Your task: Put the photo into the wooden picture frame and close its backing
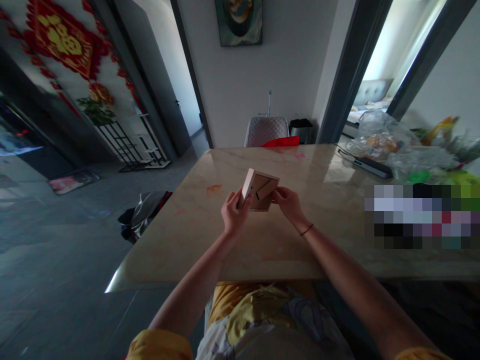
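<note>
A small wooden picture frame (264,186), its back in view, is held tilted over a marble-patterned table (180,250), gripped along one side by the left hand (235,214) and pinched at the opposite edge by the right hand (289,204).

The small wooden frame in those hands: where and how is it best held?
Probably by opposite side edges of the small wooden frame: left hand coming from the left, right hand from the right. It is held tilted, and its thick left side should give a firm pinch, leaving the flat face free.
</note>
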A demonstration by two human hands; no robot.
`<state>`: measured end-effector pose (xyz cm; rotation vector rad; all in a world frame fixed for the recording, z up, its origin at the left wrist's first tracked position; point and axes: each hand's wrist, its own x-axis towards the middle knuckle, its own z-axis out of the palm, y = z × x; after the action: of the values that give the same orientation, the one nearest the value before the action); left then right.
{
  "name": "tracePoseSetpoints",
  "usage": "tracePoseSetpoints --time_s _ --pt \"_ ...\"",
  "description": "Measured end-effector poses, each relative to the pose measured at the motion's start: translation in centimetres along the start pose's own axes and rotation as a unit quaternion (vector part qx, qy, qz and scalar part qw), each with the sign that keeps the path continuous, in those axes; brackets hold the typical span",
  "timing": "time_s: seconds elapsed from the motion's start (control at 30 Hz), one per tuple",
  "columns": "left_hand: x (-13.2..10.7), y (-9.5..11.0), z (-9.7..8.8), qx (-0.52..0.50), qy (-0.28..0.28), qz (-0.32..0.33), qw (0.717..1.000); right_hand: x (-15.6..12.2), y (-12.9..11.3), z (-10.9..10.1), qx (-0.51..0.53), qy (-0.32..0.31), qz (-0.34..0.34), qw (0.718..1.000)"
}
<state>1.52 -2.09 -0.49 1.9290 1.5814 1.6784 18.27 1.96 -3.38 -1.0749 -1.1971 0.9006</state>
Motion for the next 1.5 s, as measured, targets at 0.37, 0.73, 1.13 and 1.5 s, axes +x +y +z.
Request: tracePoseSetpoints --time_s 0.37,0.73,1.13,1.5 --pt "-0.3 0.8 -0.3 0.050 -0.027 -0.009 0.998 -0.4 -0.2 0.0 -0.076 0.036 -0.037 0.996" --pt "-0.5 0.8 0.1 0.027 -0.032 0.019 0.999 -0.4 -0.2 -0.5 -0.124 0.078 -0.035 0.989" --pt "0.8 -1.5 0.7 -0.087 -0.077 -0.114 0.987 -0.4 -0.6 -0.7 -0.097 0.037 -0.007 0.995" --pt "1.1 -3.0 1.3 -0.123 -0.118 -0.269 0.948 -0.6 -0.6 -0.7 -0.248 0.048 -0.174 0.952"
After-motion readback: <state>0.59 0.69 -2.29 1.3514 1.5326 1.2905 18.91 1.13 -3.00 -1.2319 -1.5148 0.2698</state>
